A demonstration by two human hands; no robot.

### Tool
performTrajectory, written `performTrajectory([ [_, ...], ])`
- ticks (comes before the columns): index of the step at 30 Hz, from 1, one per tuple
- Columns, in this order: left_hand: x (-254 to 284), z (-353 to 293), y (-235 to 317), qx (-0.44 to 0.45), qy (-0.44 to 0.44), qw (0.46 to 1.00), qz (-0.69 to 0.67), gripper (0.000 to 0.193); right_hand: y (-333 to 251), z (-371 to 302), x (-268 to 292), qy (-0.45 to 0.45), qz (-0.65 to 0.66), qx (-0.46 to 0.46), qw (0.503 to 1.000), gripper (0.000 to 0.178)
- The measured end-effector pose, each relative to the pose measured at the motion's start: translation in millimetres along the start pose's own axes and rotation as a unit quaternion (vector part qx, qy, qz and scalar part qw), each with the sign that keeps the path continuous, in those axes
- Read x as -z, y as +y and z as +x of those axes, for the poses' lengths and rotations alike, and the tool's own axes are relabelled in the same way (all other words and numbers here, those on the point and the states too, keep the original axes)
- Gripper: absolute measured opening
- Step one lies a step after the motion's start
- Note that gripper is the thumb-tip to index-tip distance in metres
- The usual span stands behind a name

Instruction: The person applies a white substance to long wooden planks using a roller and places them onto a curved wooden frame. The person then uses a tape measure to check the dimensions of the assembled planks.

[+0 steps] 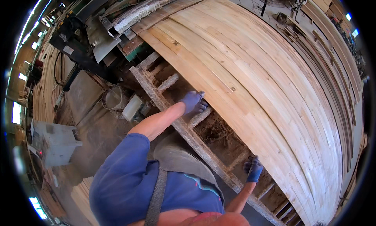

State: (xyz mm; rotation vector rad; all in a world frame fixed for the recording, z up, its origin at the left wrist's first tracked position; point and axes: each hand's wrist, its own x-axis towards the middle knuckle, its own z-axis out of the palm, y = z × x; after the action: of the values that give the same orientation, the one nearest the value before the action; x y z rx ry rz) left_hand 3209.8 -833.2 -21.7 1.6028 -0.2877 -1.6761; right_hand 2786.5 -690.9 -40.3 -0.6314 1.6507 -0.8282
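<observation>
Long pale wooden boards (235, 69), each pieced together from shorter strips, lie side by side over a dusty frame. My left hand (194, 102), in a blue-grey glove, is closed at the near edge of the closest board, fingers curled around the rim. Farther right along that same edge, my right hand (253, 169), in a matching glove, also has its fingers curled onto the rim. Both sets of fingertips are partly hidden. The closest board has dark knots and rests against the one behind it.
Beneath the boards runs a rusty ladder-like metal frame (172, 120) with debris between its rungs. At the left stand a dark machine (70, 42), a bucket (114, 97) and a grey metal box (56, 143). Stacked timber (333, 61) lies along the far right.
</observation>
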Motion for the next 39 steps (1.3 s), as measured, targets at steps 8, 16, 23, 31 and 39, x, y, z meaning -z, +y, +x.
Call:
performTrajectory([
  [8, 34.9, 18.4, -12.3, -0.037, -0.085, 0.995, -0.020, 0.033, -142.8, -12.5, -136.4, 0.044, -0.386, 0.383, 0.838, 0.041],
  [16, 40.0, 30.1, -7.1, 0.017, -0.149, 0.987, 0.053, 0.043, -152.3, 111.7, -189.2, 0.134, -0.555, 0.349, 0.743, 0.066],
  [23, 69.4, 10.4, 49.9, -0.047, -0.390, 0.894, 0.216, 0.050, -164.1, 110.3, -193.2, 0.116, -0.604, 0.308, 0.726, 0.062],
  [31, 326.0, 21.3, 385.4, -0.639, 0.098, 0.617, 0.449, 0.024, -144.9, -33.0, -351.7, 0.041, -0.462, 0.400, 0.790, 0.036],
  [39, 584.0, 80.7, 511.3, -0.389, 0.464, 0.458, 0.650, 0.045, -113.4, -4.9, -394.4, 0.069, -0.498, 0.336, 0.796, 0.040],
])
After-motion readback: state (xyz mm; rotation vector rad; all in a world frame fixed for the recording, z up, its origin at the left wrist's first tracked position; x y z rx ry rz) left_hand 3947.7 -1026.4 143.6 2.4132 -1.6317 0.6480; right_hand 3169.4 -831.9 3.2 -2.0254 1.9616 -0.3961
